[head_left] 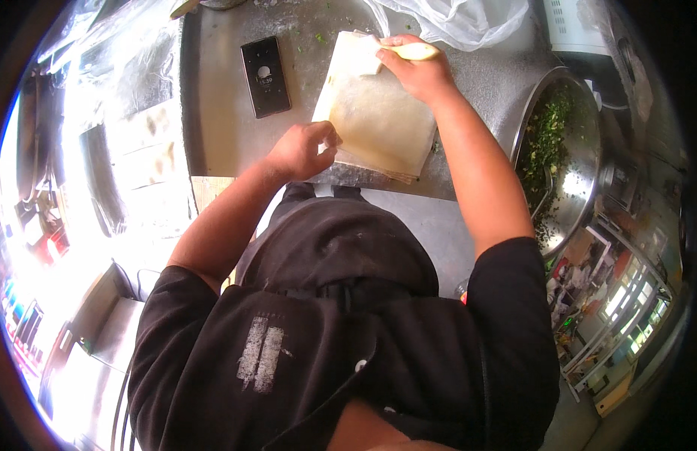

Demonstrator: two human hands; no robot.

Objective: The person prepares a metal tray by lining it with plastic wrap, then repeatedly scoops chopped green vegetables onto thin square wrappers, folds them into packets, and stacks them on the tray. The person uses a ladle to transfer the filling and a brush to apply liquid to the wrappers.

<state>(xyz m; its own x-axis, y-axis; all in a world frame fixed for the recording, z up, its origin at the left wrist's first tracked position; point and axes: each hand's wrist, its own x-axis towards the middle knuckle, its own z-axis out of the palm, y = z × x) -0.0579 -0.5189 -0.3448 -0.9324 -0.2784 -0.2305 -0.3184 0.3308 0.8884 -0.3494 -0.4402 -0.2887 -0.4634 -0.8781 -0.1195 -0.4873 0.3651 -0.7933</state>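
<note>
A stack of thin, pale square dough sheets (382, 120) lies on the metal worktable in front of me, its edges slightly out of line. My right hand (421, 74) grips the pale yellow handle of a flat brush (411, 51) over the far part of the stack. The brush's wide white head rests on or just above the top sheet near its far edge. At the stack's near left edge, my left hand (307, 150) has its fingers curled and pinched on the rim of a sheet. How many layers it holds is hidden.
A black phone (266, 77) lies left of the stack. White plastic bags (461, 22) sit at the far side. On the right stands a large steel bowl (581, 184) with chopped greens (547, 135). A white appliance (577, 26) is at the far right, and the worktable (213, 98) has flour dust on it.
</note>
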